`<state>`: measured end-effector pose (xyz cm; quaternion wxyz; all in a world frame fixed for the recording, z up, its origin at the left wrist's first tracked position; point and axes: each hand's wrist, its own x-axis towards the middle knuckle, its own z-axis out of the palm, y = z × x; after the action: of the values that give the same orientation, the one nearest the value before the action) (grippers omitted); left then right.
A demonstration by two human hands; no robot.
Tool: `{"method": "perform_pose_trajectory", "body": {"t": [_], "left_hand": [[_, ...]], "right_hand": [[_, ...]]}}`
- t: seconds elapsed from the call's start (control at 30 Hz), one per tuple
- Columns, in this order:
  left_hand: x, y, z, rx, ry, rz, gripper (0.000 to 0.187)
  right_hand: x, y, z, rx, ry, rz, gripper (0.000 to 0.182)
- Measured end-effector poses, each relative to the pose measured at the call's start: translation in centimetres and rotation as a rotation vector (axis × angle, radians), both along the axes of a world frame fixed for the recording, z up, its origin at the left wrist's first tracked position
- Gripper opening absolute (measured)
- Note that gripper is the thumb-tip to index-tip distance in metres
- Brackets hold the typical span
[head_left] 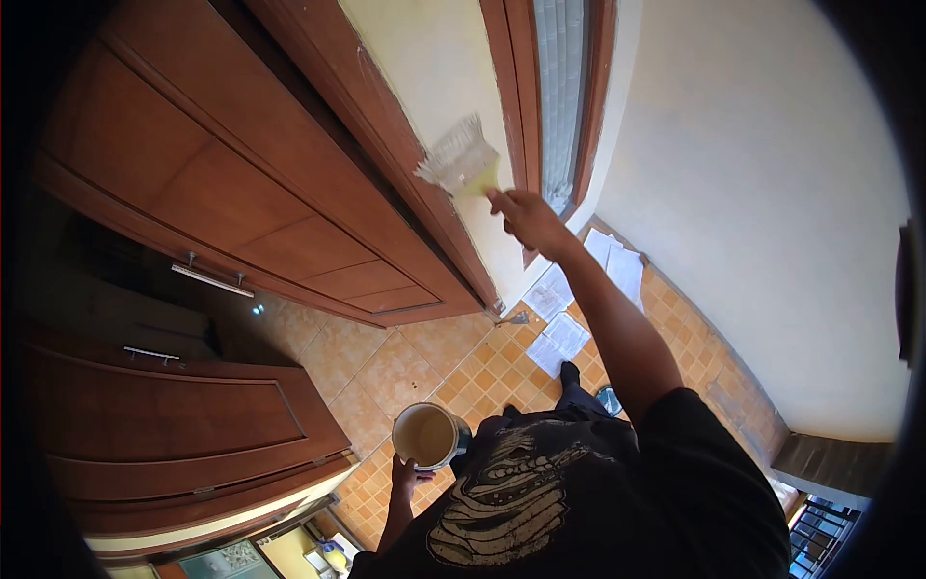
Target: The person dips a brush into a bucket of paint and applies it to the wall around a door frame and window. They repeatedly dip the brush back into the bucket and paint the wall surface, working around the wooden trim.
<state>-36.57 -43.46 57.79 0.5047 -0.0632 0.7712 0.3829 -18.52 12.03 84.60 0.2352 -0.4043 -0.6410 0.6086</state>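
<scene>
My right hand (526, 220) is closed round the handle of a wide paint brush (463, 159), whose pale, paint-coated bristles are at the narrow cream wall strip (434, 58) beside the brown door frame. Whether the bristles touch the wall I cannot tell. Low in the view, my left hand (410, 475) grips the rim of a round bucket (425, 436) with light beige contents. The bucket is upright, close to my dark shirt.
Brown wooden doors (222, 193) with metal handles are on the left. A window (559, 96) and white wall (752, 193) stand right of the strip. Paper sheets (559, 343) and a small brush or scraper (513, 318) lie on the tiled floor (482, 376).
</scene>
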Motion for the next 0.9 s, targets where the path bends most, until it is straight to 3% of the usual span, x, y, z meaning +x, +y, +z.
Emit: {"method": "perform_pose_trajectory", "body": {"t": [0.13, 0.27, 0.57, 0.67, 0.77, 0.9], "left_hand": [[0.0, 0.2, 1.6, 0.053, 0.028, -0.015, 0.051], [-0.3, 1.2, 2.0, 0.049, 0.033, 0.028, 0.053], [1.1, 3.4, 1.3, 0.077, 0.044, 0.024, 0.053], [0.5, 3.2, -0.1, 0.06, -0.004, -0.016, 0.054], [1.2, 3.9, 1.2, 0.049, 0.043, -0.054, 0.053], [1.5, 3.7, 2.1, -0.007, 0.075, -0.072, 0.05]], "right_hand": [[1.8, 0.2, -11.7, -0.203, -0.176, -0.003, 0.05], [2.6, 1.5, -11.8, -0.221, -0.212, 0.058, 0.05], [4.5, 1.1, 16.2, -0.002, 0.277, -0.044, 0.053], [3.8, 1.6, 19.5, 0.176, 0.423, -0.038, 0.053], [2.1, 1.9, 16.2, 0.187, 0.229, -0.084, 0.054], [1.1, 2.1, 0.8, 0.093, -0.012, -0.091, 0.056]]}}
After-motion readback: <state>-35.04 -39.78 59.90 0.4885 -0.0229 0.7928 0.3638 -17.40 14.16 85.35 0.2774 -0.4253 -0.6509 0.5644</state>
